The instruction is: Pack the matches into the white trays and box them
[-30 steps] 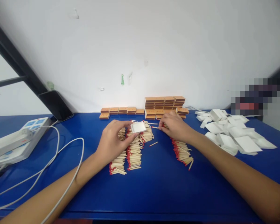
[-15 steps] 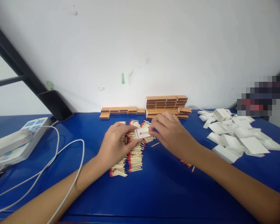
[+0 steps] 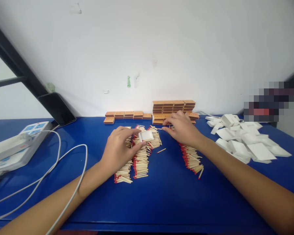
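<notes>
My left hand (image 3: pixel 121 147) pinches a small white matchbox tray (image 3: pixel 146 135) between thumb and fingers, above the heaps of matches. The tray's open side tilts toward me; a pale strip shows along its lower edge, too small to identify. My right hand (image 3: pixel 181 128) is to the tray's right, its thumb and forefinger closed on the tail of a match (image 3: pixel 159 129). Under the tray lie red-headed matches (image 3: pixel 140 164) in long heaps. One loose match (image 3: pixel 161 150) rests apart from them. Another heap of matches (image 3: pixel 191 158) lies below my right wrist.
Orange matchboxes (image 3: pixel 173 103) are stacked against the wall, with a low row of matchboxes (image 3: pixel 128 114) to their left. White trays (image 3: pixel 251 135) are piled at right. A power strip (image 3: pixel 36 129), a white cable (image 3: pixel 86 156) and a black phone-like slab (image 3: pixel 57 107) occupy the left.
My right hand has moved away from the tray, up and to the right, uncovering more of the right-hand match heap. My left hand still holds the tray, nearly in place.
</notes>
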{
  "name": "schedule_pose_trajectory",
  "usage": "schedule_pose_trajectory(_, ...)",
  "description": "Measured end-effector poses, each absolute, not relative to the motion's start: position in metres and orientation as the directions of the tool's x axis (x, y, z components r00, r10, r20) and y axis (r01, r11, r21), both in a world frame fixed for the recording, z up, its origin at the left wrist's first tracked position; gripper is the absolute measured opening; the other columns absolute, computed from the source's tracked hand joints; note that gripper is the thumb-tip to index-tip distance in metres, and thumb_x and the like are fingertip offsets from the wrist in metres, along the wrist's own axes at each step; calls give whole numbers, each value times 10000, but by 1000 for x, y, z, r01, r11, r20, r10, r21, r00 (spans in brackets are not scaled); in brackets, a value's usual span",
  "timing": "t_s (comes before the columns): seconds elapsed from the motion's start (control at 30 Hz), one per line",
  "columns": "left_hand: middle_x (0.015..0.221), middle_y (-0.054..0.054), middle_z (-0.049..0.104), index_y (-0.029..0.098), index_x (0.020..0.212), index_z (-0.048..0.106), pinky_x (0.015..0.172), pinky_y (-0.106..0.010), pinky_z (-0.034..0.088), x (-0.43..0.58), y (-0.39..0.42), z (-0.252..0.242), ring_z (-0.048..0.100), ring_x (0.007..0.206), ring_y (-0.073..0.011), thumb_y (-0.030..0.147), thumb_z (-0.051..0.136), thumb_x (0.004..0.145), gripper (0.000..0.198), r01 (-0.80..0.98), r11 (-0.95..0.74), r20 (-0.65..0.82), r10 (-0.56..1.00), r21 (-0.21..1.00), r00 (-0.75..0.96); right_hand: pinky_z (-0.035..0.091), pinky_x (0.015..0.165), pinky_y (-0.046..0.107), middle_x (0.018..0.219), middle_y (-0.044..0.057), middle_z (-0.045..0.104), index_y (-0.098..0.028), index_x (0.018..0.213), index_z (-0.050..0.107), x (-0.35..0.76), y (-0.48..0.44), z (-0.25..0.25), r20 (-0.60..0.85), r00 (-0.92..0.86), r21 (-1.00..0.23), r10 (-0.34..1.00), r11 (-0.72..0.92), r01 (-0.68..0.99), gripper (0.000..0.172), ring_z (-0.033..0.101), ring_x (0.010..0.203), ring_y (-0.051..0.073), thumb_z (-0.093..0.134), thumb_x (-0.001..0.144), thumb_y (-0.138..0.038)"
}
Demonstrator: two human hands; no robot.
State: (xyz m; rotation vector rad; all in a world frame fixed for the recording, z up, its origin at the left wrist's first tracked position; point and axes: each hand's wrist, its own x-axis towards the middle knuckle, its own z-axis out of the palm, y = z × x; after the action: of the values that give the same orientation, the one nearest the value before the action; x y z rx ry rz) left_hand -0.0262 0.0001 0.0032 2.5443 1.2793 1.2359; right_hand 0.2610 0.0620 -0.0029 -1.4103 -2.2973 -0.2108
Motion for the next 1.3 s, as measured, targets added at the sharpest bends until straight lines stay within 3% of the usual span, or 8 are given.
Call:
schedule_pose_trajectory(0.13, 1056, -52, 814, 214, 1149, 765, 856, -437, 569, -26, 0, 3, 721, 984, -273, 376, 869, 871, 338, 652, -666, 645, 684, 363, 340, 366, 861, 433, 983, 133, 706, -181, 912, 737, 263, 75, -11, 287, -409, 0, 866, 427, 904, 175, 543, 1029, 325, 645, 990, -308)
schedule_pose_trajectory(0.3, 1064, -52, 814, 220, 1146, 763, 863, -435, 566, -28, 2, 3, 721, 987, -272, 392, 860, 877, 334, 648, -670, 648, 681, 362, 342, 342, 817, 408, 959, 141, 711, -165, 857, 713, 261, 74, -10, 252, -437, 40, 863, 442, 896, 241, 546, 986, 305, 563, 1029, -243)
schedule_pose_trajectory(0.43, 1034, -57, 812, 220, 1145, 766, 857, -432, 561, -29, 5, 1, 721, 977, -277, 400, 863, 871, 342, 663, -657, 642, 689, 358, 337, 337, 804, 410, 954, 147, 693, -156, 893, 700, 263, 64, 1, 344, -439, 97, 830, 433, 896, 243, 525, 979, 316, 525, 1047, -224)
schedule_pose_trajectory(0.63, 1053, -59, 809, 234, 1148, 773, 870, -435, 565, -28, 3, -1, 723, 1008, -282, 404, 889, 843, 367, 668, -638, 607, 720, 385, 337, 366, 827, 409, 963, 113, 666, -189, 944, 658, 243, 27, 21, 585, -521, 106, 621, 579, 809, 242, 488, 918, 278, 481, 1094, -257)
schedule_pose_trajectory(0.87, 1083, -59, 812, 223, 1155, 759, 880, -447, 561, -25, -1, 2, 724, 1020, -281, 339, 893, 843, 359, 635, -692, 630, 672, 344, 390, 360, 783, 396, 901, 102, 648, -181, 871, 642, 216, 10, 14, 549, -648, 184, 528, 680, 710, 269, 466, 869, 257, 481, 1086, -196)
schedule_pose_trajectory(1.1, 1075, -53, 809, 233, 1160, 754, 885, -458, 555, -26, -1, 1, 724, 1024, -280, 338, 897, 838, 367, 637, -687, 625, 677, 348, 389, 404, 818, 397, 920, 90, 649, -191, 908, 644, 220, 13, 16, 539, -659, 29, 524, 771, 636, 260, 492, 897, 255, 488, 1100, -271)
schedule_pose_trajectory(1.3, 1064, -47, 810, 234, 1166, 755, 886, -453, 551, -26, -2, 3, 721, 1028, -278, 359, 897, 842, 374, 650, -670, 622, 691, 358, 369, 437, 837, 396, 903, 69, 675, -221, 949, 663, 229, 33, 17, 599, -539, -190, 592, 759, 623, 186, 554, 909, 249, 528, 1067, -271)
